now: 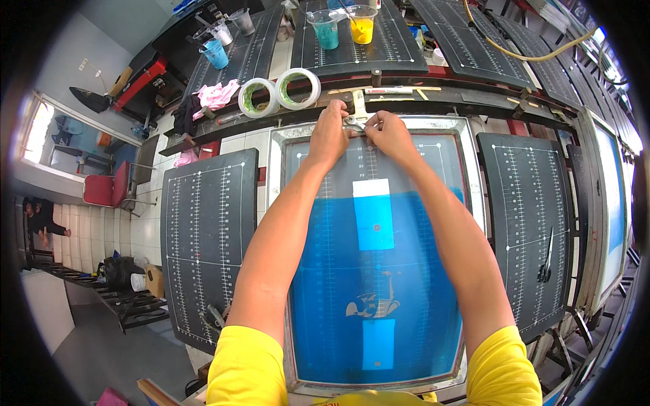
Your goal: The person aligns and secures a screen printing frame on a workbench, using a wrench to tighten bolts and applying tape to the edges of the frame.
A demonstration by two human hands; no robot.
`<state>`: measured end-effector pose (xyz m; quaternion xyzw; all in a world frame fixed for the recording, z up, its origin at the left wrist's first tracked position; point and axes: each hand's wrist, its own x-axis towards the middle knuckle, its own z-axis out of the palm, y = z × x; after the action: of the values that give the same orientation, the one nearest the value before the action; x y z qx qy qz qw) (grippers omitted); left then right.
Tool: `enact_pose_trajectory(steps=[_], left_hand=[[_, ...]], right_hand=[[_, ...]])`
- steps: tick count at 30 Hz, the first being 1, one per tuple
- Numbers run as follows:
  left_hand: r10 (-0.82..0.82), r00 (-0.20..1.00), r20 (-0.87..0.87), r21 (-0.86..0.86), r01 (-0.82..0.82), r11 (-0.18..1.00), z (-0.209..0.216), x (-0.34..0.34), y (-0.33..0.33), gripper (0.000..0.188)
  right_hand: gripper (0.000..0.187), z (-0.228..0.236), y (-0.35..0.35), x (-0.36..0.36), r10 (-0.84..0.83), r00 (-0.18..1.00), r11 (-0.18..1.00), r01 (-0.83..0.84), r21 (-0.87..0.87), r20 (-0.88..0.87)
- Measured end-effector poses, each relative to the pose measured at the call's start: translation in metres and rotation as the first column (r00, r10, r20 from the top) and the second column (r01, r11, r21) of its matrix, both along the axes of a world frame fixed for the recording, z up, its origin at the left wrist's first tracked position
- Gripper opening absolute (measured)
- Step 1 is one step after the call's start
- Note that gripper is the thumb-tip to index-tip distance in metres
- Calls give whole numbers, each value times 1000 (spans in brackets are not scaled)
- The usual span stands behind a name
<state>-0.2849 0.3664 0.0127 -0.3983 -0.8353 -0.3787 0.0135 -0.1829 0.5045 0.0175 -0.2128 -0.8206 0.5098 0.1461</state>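
A screen printing frame [277, 177] with blue-coated mesh lies before me, its metal rim around a dark printing board. At its far edge, my left hand [329, 137] is closed beside a cream metal clamp [359, 101]; what its fingers grip is hidden. My right hand [391, 137] has its fingertips pinched on a small silver wrench [355, 122], whose head lies against the clamp's base. A pale unpainted shape [369, 308] shows in the blue mesh, between an upper light rectangle [374, 220] and a lower light rectangle [378, 342].
Two tape rolls [298, 89] stand behind the frame, left of the clamp. Farther back are a yellow paint cup [362, 28], a green paint cup [325, 32] and a blue cup [215, 53]. Scissors [546, 260] lie on the right board [525, 203]. Another board [206, 237] is at left.
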Motion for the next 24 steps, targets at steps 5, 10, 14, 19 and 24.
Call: enact_pose_trajectory(steps=[5,10,14,19,24], left_hand=[[-26,999,-26,29,27,999,-4,-4,-1,59],[0,1000,-13,21,0,1000,-1,-1,0,60],[3,1000,9,10,-3,1000,-1,0,2,59],[-33,999,-17,33,33,999,-6,-5,4,53],[1,1000,17,12,-1,1000,-3,-3,-1,54]], right_hand=[[11,12,20,-10,119,990,991,-123,59,76],[11,24,41,-25,278,946,960,-278,-25,165],[11,-3,19,-20,101,991,995,-100,-16,86],[22,-22,-31,-2,-76,995,986,84,-144,61],[22,11,-47,23,-44,993,919,82,-385,107]])
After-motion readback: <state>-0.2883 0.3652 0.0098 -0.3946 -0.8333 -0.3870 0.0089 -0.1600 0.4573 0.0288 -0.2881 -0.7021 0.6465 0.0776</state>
